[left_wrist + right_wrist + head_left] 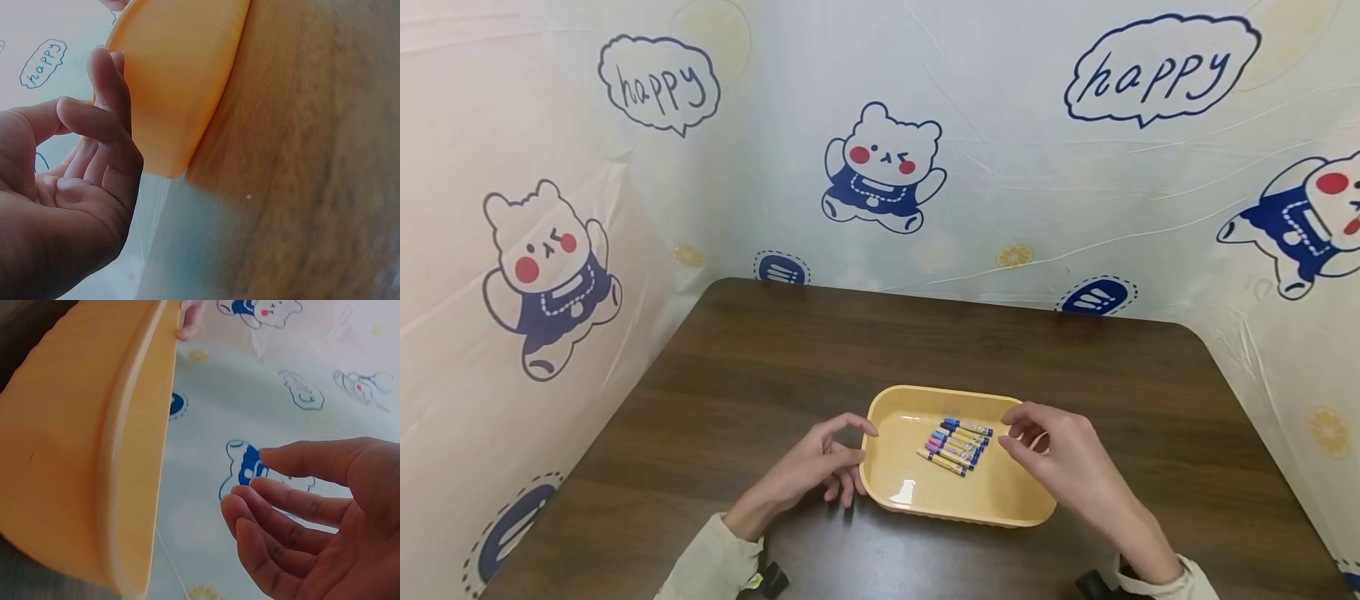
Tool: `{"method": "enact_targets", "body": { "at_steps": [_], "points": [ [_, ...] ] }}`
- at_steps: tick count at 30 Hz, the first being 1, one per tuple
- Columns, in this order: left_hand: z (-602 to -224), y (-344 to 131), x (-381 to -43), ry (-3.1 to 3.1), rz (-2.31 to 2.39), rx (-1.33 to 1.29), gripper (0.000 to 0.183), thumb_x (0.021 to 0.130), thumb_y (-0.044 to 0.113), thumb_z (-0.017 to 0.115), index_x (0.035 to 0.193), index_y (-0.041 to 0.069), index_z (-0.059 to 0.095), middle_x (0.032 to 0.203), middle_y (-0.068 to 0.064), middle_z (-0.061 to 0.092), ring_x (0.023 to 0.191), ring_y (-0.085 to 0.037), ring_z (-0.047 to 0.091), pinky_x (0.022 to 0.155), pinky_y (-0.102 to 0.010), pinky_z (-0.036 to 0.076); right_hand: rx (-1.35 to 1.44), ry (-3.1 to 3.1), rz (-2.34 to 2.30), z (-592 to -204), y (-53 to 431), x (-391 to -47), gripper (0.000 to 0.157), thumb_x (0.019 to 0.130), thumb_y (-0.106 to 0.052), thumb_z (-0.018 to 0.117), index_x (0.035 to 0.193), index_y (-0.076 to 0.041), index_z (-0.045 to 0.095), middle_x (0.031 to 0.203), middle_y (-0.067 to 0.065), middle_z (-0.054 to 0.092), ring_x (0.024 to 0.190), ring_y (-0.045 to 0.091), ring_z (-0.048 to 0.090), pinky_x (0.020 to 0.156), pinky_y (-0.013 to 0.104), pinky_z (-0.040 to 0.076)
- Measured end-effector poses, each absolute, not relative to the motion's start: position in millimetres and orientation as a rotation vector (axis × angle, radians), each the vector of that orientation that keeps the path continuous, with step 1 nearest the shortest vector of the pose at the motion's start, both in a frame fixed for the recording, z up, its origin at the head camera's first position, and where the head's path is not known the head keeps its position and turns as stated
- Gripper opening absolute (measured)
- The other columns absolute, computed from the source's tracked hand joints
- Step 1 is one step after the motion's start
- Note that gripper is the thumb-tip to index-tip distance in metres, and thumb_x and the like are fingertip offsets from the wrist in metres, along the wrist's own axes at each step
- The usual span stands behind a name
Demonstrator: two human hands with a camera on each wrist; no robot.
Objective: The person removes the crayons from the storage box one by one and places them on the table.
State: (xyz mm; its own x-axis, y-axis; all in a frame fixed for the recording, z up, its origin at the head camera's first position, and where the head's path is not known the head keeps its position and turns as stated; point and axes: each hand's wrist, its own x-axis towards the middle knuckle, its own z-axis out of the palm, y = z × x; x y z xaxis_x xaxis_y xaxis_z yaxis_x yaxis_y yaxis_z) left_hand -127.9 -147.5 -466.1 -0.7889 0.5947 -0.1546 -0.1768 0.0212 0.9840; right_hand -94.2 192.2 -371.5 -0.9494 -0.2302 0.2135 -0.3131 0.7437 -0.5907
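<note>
A yellow plastic tray [917,504] with raised walls stands on the dark wooden table. Several crayons [951,458] in yellow and blue wrappers lie side by side on its floor, right of the middle. At the tray's left end, my left hand [820,462] grips the rim, with index finger and thumb at the top edge and the other fingers lower, outside. The left wrist view shows these fingers against the outer wall [181,81]. My right hand [1063,454] hovers over the tray's right end, its fingers loosely curved; the right wrist view shows nothing between them [306,519].
The brown table top [775,358] extends around the tray on all sides. Pale cloth walls [1000,167] printed with bears and the word "happy" enclose the table at the back, left and right.
</note>
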Motion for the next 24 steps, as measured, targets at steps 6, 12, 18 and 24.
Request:
{"method": "enact_targets", "body": {
  "at_steps": [6,12,18,24],
  "points": [
    [-465,-146,-127,1.756,1.815,0.419,0.037,0.1,0.004,0.054,0.133,-0.005,0.041,0.072,-0.023,0.07,0.049,-0.017,0.064,0.039,-0.019,0.041,0.48,-2.877,0.945,-378,179,-97,0.017,0.081,-0.009,0.081,0.094,-0.011,0.071,0.079,-0.009,0.066,0.07,0.005,0.058,0.063,0.026,0.056],
    [-465,-144,-127,1.75,1.815,0.422,0.037,0.1,0.004,0.054,0.133,-0.004,0.041,0.072,-0.024,0.07,0.049,-0.017,0.064,0.039,-0.019,0.042,0.539,-2.887,0.965,-392,169,-101,0.017,0.081,-0.009,0.081,0.095,-0.01,0.072,0.081,-0.007,0.068,0.071,0.005,0.06,0.062,0.026,0.055],
    [-466,-144,-128,1.754,1.81,0.429,0.037,0.101,0.005,0.054,0.134,-0.004,0.041,0.073,-0.025,0.07,0.05,-0.018,0.065,0.04,-0.019,0.042,0.602,-2.869,0.931,-414,157,-103,0.016,0.079,-0.007,0.082,0.091,-0.007,0.072,0.077,-0.007,0.066,0.069,0.005,0.06,0.061,0.02,0.052],
    [-466,-147,-128,1.764,1.82,0.441,0.036,0.101,0.006,0.054,0.134,-0.004,0.042,0.074,-0.028,0.069,0.05,-0.018,0.064,0.04,-0.019,0.041,0.718,-2.868,0.836,-435,140,-106,0.011,0.077,-0.006,0.079,0.083,-0.009,0.07,0.072,-0.004,0.06,0.067,0.007,0.051,0.059,0.023,0.045]
  ]
}}
